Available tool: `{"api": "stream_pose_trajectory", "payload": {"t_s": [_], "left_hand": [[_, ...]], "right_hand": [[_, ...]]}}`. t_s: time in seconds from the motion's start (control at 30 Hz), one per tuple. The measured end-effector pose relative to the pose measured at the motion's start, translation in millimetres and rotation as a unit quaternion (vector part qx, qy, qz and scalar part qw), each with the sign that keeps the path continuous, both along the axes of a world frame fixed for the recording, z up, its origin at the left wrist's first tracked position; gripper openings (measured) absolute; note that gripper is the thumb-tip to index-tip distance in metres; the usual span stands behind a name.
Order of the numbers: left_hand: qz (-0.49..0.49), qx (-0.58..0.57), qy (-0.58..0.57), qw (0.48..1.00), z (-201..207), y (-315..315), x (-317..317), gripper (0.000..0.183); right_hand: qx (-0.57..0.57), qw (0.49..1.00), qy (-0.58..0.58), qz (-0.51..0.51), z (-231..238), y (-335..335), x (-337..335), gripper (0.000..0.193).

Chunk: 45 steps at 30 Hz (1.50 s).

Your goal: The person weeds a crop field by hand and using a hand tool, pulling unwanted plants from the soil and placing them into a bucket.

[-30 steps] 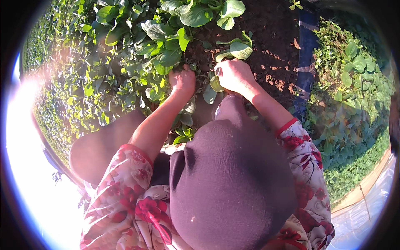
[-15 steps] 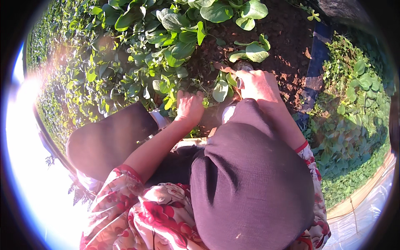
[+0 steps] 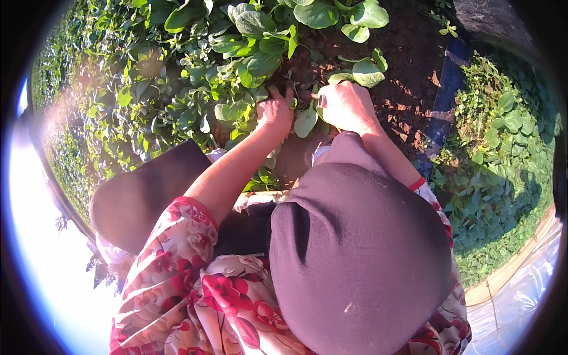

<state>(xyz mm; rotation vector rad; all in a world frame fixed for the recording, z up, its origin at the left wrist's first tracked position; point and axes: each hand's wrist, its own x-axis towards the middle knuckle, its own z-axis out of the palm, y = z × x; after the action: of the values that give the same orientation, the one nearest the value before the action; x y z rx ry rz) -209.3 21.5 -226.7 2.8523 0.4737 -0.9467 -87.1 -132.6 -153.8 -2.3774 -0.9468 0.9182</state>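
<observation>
My left hand [image 3: 275,113] is low among the weeds at the edge of the bare soil. Its thumb and a finger point forward and stand apart, and I see nothing held between them. Just to its right, my right hand [image 3: 348,107] is closed, knuckles up, its fingers curled under toward the left hand. What it grips is hidden beneath it. Between the hands a pale green leaf [image 3: 306,121] hangs over the soil. A small leafy plant [image 3: 367,74] grows right beyond the right hand's knuckles.
Dense green weeds [image 3: 148,106] cover the left side. Larger broad-leaved plants [image 3: 316,16] stand ahead. Brown soil [image 3: 408,71] lies to the right, bordered by a dark strip [image 3: 448,89], with more greenery [image 3: 509,142] past it. My dark-clothed knees [image 3: 355,242] are close below the hands.
My left hand has moved forward and slightly right, its fingers spreading from a closed shape. My right hand has shifted a little left and forward, covering the round metallic thing seen beside it before.
</observation>
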Motion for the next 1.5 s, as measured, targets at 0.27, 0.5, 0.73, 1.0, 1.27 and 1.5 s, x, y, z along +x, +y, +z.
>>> {"api": "stream_pose_trajectory", "payload": {"t_s": [0.27,0.5,0.73,1.0,1.27,1.5], "left_hand": [[-0.032,0.006,-0.041,0.999,-14.9,4.8,2.1,0.047],[-0.029,-0.073,-0.063,0.995,-4.2,19.7,-5.7,0.041],[0.049,-0.065,-0.236,0.968,36.3,42.9,4.4,0.042],[0.018,-0.041,-0.050,0.998,56.2,-14.7,-47.1,0.042],[-0.015,-0.056,0.011,0.998,47.9,-25.5,-65.4,0.029],[0.070,-0.034,0.024,0.997,29.3,-6.1,-52.3,0.030]], "right_hand": [[0.019,0.996,0.082,-0.040,-4.7,-1.7,9.1,0.013],[0.018,0.997,0.012,0.074,13.0,7.7,8.3,0.014],[0.127,0.989,-0.057,0.055,47.4,10.8,23.6,0.021],[-0.019,0.986,-0.089,0.138,65.1,2.2,32.5,0.012],[-0.013,0.989,-0.055,0.137,52.8,-1.2,15.3,0.014],[-0.028,0.979,-0.065,0.189,43.0,-0.5,19.3,0.014]]}}
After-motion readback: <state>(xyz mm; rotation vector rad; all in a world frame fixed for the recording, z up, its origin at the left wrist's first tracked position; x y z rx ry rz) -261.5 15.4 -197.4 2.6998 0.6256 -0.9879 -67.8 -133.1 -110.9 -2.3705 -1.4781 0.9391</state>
